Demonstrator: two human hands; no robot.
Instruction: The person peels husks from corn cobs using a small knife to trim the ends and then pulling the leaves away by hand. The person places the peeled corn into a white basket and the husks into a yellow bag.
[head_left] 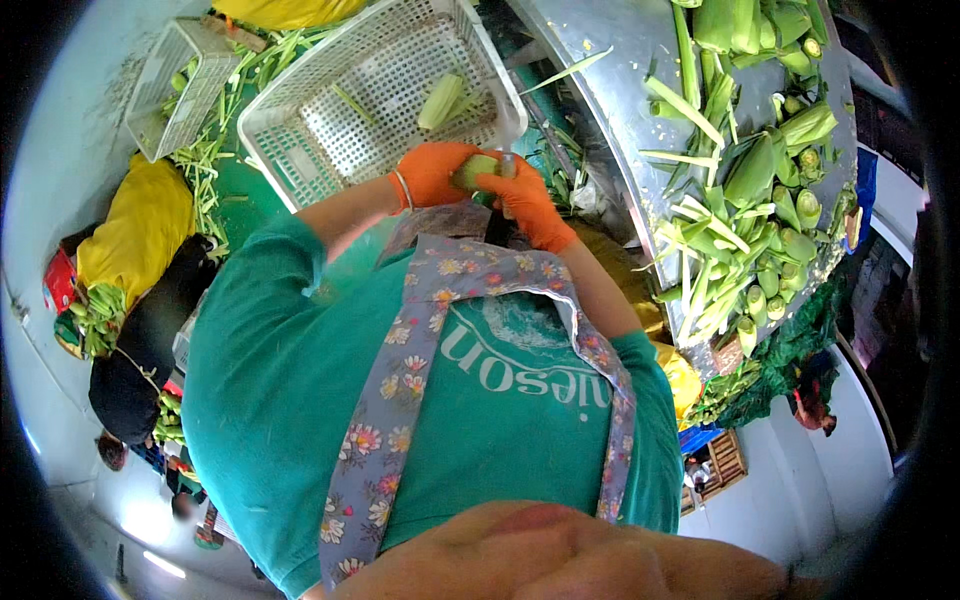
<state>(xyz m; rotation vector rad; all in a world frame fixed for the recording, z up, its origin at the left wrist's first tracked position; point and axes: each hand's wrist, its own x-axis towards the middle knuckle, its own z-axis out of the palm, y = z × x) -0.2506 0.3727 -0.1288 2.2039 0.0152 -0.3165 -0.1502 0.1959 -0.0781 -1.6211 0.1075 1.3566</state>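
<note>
Both my hands wear orange gloves and meet in front of my chest. My left hand [430,172] is closed around a small green ear of corn [476,168]. My right hand [530,205] grips a knife [506,163], with its thin metal blade standing up against the ear. Just beyond my hands sits a white perforated plastic basket [300,130], with one pale husked ear [440,100] lying inside it. My teal shirt and floral apron fill the lower part of the view.
A metal table [620,90] on the right carries several green ears of corn and loose husks [760,220]. A smaller white basket [165,95] sits at the upper left among green husk strips. A person in yellow [140,230] works at the left.
</note>
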